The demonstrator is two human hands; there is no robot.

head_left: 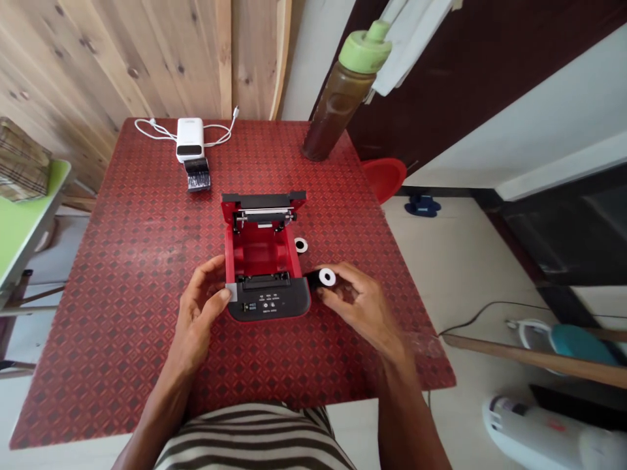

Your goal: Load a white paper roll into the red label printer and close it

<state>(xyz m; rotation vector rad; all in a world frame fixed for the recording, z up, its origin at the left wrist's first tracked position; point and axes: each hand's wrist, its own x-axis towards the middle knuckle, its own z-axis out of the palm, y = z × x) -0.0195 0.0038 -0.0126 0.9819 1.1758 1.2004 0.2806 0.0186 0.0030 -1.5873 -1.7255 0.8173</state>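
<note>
A small red-and-black printer [267,297] sits on the table with its lid [264,207] raised, and its red roll compartment [260,253] shows no roll inside. My left hand [200,313] is closed on the printer's front left corner, thumb on top by a grey patch and fingers along the side. In my right hand [360,303], thumb and fingers pinch a small black roll with a white end [326,277], held beside the printer's right edge. Another roll with a white end [300,245] lies against the printer's right side, partly hidden by it.
Toward the back left, a white power bank [190,138] lies with a white cable [220,134] and a crumpled black piece [198,175]. A tall brown bottle with a green cap [337,98] stands at the back right. Beyond the right table edge is a red stool [386,177].
</note>
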